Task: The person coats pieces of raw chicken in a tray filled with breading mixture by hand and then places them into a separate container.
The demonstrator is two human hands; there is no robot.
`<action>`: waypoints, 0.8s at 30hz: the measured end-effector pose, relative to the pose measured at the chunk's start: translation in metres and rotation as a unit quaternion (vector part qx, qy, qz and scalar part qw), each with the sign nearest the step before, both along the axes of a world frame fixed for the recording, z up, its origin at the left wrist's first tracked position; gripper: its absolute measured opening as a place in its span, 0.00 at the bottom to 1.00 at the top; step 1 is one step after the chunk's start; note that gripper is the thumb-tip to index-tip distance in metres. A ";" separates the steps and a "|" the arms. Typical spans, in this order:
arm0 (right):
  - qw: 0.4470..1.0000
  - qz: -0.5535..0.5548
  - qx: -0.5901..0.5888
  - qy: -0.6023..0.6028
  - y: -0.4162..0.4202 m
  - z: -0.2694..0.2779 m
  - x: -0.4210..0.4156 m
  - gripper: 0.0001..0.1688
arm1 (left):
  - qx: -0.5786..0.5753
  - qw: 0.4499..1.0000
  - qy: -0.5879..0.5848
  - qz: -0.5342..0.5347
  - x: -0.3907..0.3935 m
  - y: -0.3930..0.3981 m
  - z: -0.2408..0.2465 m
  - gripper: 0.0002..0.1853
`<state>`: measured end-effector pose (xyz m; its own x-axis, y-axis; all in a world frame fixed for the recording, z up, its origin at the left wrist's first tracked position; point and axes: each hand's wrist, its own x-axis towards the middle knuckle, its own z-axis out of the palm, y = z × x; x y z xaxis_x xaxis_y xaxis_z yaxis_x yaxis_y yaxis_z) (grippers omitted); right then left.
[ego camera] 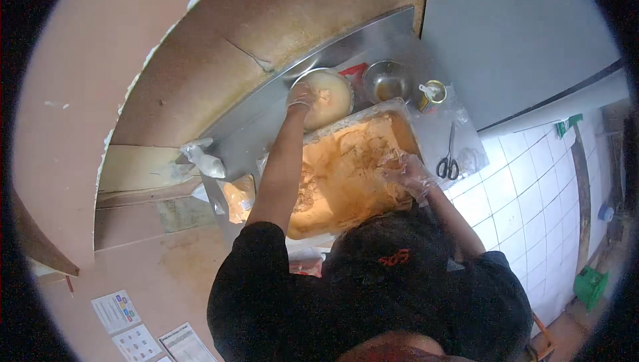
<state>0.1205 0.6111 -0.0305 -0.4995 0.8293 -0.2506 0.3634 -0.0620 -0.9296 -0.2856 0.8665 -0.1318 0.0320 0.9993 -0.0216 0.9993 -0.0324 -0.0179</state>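
My left hand, in a thin clear glove, reaches into a round bowl of pale, creamy liquid. Its fingers are partly hidden in the bowl, and some orange matter shows beside them. My right hand, also in a loose clear plastic glove, is over the right side of a large rectangular tub. Orange flour-like powder, lumpy in places, fills this tub. Glare and crumpled plastic blur the right fingertips, so whether they grip anything is unclear.
Beyond the tub stand a metal bowl and an open can. Black-handled scissors lie on plastic sheeting at right. Left of my left arm are a bag of orange powder and a clear bag. A metal backsplash borders the worktop.
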 end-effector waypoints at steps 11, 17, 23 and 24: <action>0.997 -0.052 0.037 -0.048 0.000 -0.029 0.019 0.22 | -0.017 0.996 0.006 -0.084 0.063 -0.046 0.015 0.19; 0.995 -0.021 0.074 -0.059 -0.005 0.019 0.002 0.23 | -0.010 0.996 -0.015 -0.088 0.030 -0.052 -0.013 0.21; 0.999 -0.045 0.027 -0.006 -0.008 -0.010 0.020 0.26 | -0.014 0.995 -0.081 -0.055 0.079 -0.042 0.100 0.19; 0.998 -0.053 0.045 0.009 -0.009 -0.013 0.020 0.25 | -0.005 0.994 -0.091 -0.060 0.070 -0.042 0.113 0.19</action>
<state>0.1401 0.6022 -0.0431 -0.4120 0.8961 -0.1652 0.3428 -0.0156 -0.9393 -0.2152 0.8247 -0.0186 0.1560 0.9876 -0.0153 0.9748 -0.1515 0.1638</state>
